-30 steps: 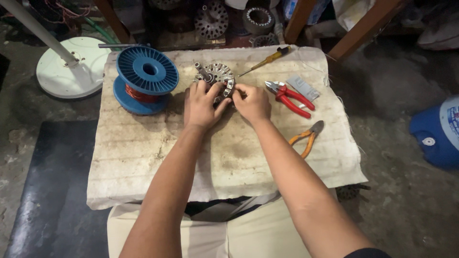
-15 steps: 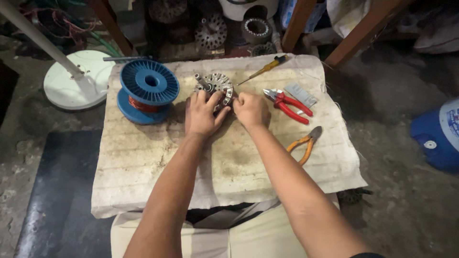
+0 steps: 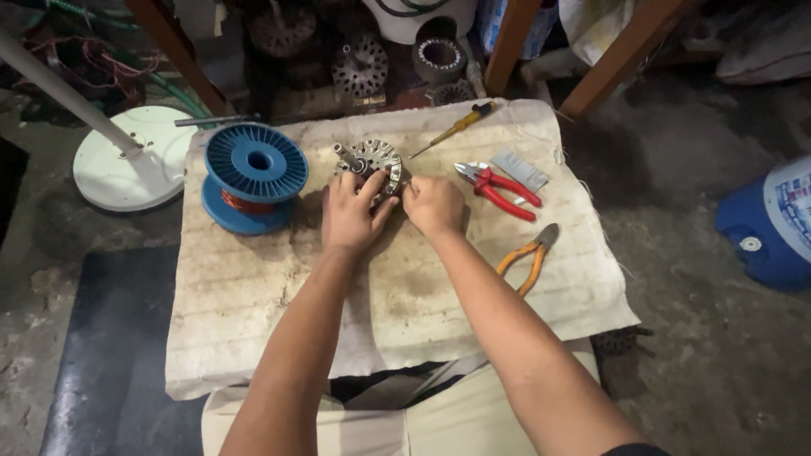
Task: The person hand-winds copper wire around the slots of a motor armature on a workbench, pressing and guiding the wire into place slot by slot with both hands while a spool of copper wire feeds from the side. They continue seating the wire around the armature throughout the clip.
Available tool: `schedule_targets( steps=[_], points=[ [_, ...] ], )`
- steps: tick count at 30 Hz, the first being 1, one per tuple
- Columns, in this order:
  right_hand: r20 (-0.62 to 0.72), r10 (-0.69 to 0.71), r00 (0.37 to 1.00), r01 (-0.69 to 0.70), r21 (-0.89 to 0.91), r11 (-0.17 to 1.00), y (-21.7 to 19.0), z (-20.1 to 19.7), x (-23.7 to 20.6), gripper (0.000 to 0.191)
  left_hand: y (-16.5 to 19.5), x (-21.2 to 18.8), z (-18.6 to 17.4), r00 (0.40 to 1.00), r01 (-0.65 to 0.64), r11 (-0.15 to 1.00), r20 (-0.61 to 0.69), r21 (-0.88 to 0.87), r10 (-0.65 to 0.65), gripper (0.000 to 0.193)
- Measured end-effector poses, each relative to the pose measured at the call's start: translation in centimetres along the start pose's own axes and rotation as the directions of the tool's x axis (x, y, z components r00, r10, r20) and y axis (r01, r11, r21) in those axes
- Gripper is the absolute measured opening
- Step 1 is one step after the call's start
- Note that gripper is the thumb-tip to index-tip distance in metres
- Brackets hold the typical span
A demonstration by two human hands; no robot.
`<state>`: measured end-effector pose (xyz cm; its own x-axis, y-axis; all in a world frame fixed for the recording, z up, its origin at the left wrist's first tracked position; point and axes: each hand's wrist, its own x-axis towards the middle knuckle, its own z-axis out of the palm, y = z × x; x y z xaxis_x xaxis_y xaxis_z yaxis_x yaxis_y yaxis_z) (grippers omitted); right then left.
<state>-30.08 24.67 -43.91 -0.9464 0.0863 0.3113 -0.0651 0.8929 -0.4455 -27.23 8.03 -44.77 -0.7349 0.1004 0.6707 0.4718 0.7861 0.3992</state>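
Observation:
A round metal motor stator (image 3: 376, 160) with slotted teeth lies on a worn cloth-covered work surface (image 3: 253, 312). My left hand (image 3: 351, 213) grips its near left side, fingers curled over the rim. Beside it, my right hand (image 3: 432, 205) is closed and pinches at the stator's right edge; what it pinches is too small to see. A blue spool of copper wire (image 3: 253, 176) stands just left of my left hand.
Red-handled cutters (image 3: 497, 187), a small grey pad (image 3: 520, 170), orange-handled pliers (image 3: 528, 256) and a yellow screwdriver (image 3: 452, 128) lie to the right. A white fan base (image 3: 127, 169) sits at left, a blue container (image 3: 773, 224) far right, spare stators (image 3: 359, 66) behind.
Both hands stay on the stator with only slight finger shifts. The camera view has drifted a little, moving everything slightly in the frame.

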Motion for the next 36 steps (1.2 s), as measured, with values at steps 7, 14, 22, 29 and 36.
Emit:
schedule_targets(
  steps=[7,14,22,29,36],
  points=[
    [-0.025,-0.004,1.0,0.004,0.026,1.0,-0.5,-0.7,-0.6,0.023,0.0,-0.3,0.1,1.0,-0.001,1.0,0.007,-0.005,0.002,0.046],
    [0.025,0.0,1.0,-0.002,0.083,0.997,-0.6,-0.9,-0.4,0.027,-0.1,0.0,0.1,1.0,0.002,0.999,-0.009,-0.043,-0.002,0.047],
    [0.042,0.019,0.999,-0.019,0.013,1.0,-0.9,-1.0,0.0,0.025,-0.1,0.3,-0.1,0.999,0.021,0.999,0.029,-0.03,-0.021,0.049],
    [0.069,0.02,0.997,-0.022,0.022,1.0,-1.1,-1.3,0.1,0.023,-0.1,0.4,-0.3,0.999,0.015,1.0,0.028,-0.026,-0.014,0.049],
    [0.206,0.054,0.977,-0.047,-0.042,0.998,-2.1,-2.9,0.6,0.021,0.0,0.6,-0.7,0.997,0.03,0.999,0.064,0.015,-0.031,0.049]
  ],
)
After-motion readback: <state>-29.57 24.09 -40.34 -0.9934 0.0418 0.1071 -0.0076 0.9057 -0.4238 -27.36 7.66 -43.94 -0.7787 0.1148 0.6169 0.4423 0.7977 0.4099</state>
